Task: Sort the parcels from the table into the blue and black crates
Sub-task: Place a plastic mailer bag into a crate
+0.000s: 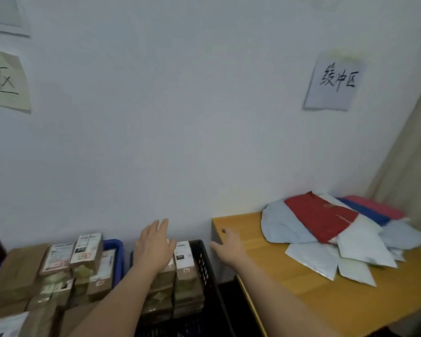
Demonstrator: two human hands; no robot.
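Observation:
My left hand hovers with straight fingers over the brown cardboard parcels stacked in the black crate. It holds nothing. My right hand is spread open at the left edge of the wooden table, also holding nothing. To the left, a blue crate is packed with several brown boxes bearing white labels. On the table's far right lies a heap of soft mailer bags in grey, white, red, blue and pink.
A white wall stands close behind the crates and table, with a handwritten paper sign above the table and another sign at the left. A beige curtain hangs at the right. A dark gap separates black crate and table.

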